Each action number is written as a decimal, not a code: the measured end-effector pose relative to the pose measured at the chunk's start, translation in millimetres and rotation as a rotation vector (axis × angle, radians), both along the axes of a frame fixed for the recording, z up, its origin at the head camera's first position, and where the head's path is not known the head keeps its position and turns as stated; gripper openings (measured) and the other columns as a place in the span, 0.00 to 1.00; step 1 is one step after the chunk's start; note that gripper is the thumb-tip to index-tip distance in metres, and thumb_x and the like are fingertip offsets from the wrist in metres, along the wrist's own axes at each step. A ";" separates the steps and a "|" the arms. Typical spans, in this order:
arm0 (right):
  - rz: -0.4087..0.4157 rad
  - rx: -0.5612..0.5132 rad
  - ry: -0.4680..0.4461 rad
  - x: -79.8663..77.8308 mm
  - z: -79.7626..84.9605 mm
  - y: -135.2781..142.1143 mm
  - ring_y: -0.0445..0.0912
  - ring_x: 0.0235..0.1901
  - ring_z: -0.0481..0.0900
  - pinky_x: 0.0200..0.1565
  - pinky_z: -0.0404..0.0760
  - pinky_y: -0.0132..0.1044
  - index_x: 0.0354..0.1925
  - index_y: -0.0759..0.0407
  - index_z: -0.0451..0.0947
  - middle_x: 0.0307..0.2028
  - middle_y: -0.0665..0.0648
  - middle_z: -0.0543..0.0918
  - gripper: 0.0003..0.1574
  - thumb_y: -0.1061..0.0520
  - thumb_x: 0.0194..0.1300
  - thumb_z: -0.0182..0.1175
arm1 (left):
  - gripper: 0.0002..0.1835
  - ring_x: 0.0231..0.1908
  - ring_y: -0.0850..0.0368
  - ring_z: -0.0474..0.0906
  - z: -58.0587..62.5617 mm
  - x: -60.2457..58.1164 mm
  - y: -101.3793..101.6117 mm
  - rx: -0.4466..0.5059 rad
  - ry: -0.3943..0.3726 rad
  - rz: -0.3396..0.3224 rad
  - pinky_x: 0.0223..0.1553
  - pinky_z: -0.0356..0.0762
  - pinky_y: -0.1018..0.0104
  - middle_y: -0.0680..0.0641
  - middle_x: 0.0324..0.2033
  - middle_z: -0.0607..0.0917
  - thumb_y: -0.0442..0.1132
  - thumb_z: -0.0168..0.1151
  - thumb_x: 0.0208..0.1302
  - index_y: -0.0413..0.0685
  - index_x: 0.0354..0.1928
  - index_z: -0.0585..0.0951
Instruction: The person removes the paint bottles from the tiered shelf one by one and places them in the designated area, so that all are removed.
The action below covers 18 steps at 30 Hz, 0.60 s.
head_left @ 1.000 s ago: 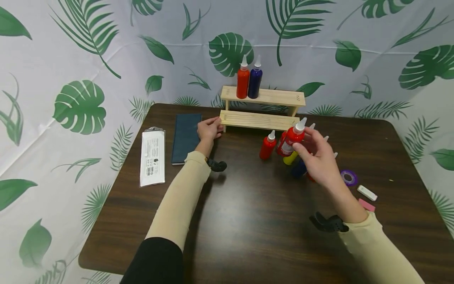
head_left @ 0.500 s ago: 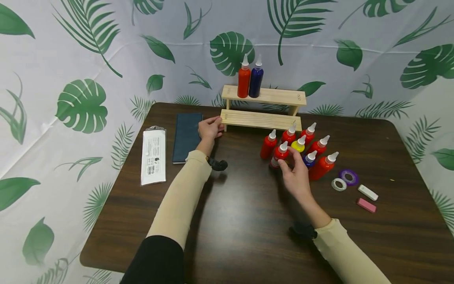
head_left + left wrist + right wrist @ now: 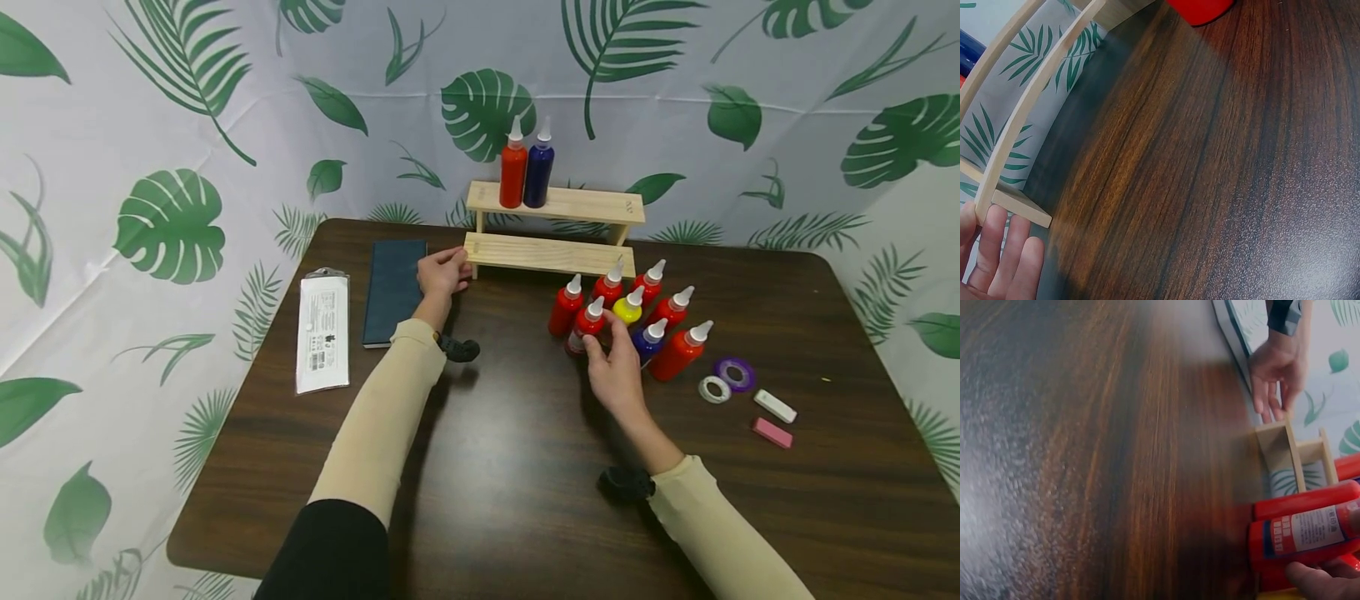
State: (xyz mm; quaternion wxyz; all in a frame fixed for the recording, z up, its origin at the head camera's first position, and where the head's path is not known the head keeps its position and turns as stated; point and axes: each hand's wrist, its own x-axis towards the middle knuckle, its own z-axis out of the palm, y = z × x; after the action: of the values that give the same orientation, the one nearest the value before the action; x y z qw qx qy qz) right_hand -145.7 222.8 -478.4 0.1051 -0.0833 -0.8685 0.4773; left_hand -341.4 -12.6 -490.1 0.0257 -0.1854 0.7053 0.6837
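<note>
My left hand [image 3: 442, 273] pinches the left end of the lower board of a two-tier wooden rack [image 3: 551, 252]; the left wrist view shows its fingers [image 3: 1007, 253] at that corner. A labelled red squeeze bottle [image 3: 584, 327] with a white nozzle cap stands upright at the front left of a bottle group. Thumb and fingers of my right hand [image 3: 621, 371] grip this bottle from the right. In the right wrist view its label [image 3: 1316, 531] faces the camera. Another red bottle [image 3: 566, 310] stands just left of it. On the upper tier are an orange-red bottle [image 3: 513, 177] and a dark blue bottle [image 3: 538, 177].
Behind and right of the gripped bottle stand several more, among them a yellow bottle [image 3: 627, 308], a blue bottle [image 3: 647, 340] and an orange-red bottle [image 3: 677, 355]. Tape rolls [image 3: 735, 375] and erasers [image 3: 772, 432] lie right. A dark notebook [image 3: 393, 292] and a white package [image 3: 322, 333] lie left.
My right hand has brought the labelled red bottle from above the group down and left onto the table, still gripping it. The left hand has stayed on the rack.
</note>
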 end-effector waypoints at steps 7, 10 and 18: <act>0.051 -0.021 -0.051 3.4 6.5 1.1 0.58 0.67 0.63 0.62 0.67 0.55 0.73 0.54 0.50 0.71 0.61 0.60 0.39 0.57 0.71 0.54 | 0.11 0.28 0.59 0.86 0.5 0.5 -0.2 -0.007 -0.002 0.005 0.25 0.83 0.67 0.49 0.28 0.88 0.47 0.67 0.61 0.55 0.44 0.87; 0.095 0.022 -0.042 9.2 19.7 1.2 0.57 0.68 0.60 0.62 0.68 0.55 0.75 0.53 0.45 0.72 0.61 0.57 0.45 0.54 0.69 0.57 | 0.11 0.30 0.58 0.86 1.2 1.3 0.1 -0.007 -0.005 0.002 0.25 0.83 0.67 0.49 0.29 0.88 0.46 0.67 0.61 0.54 0.44 0.87; 0.208 0.187 0.087 10.7 92.5 2.0 0.60 0.67 0.62 0.60 0.68 0.59 0.75 0.53 0.47 0.71 0.62 0.58 0.49 0.52 0.65 0.62 | 0.12 0.29 0.59 0.86 2.1 2.5 0.3 -0.010 -0.001 -0.003 0.26 0.83 0.66 0.48 0.29 0.88 0.47 0.66 0.61 0.55 0.45 0.87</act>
State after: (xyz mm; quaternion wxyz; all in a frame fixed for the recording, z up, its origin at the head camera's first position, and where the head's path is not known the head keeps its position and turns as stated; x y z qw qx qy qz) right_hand -135.0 224.8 -385.9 0.0999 0.0378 -0.9077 0.4059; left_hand -338.8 -12.2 -488.0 0.0261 -0.1849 0.7090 0.6801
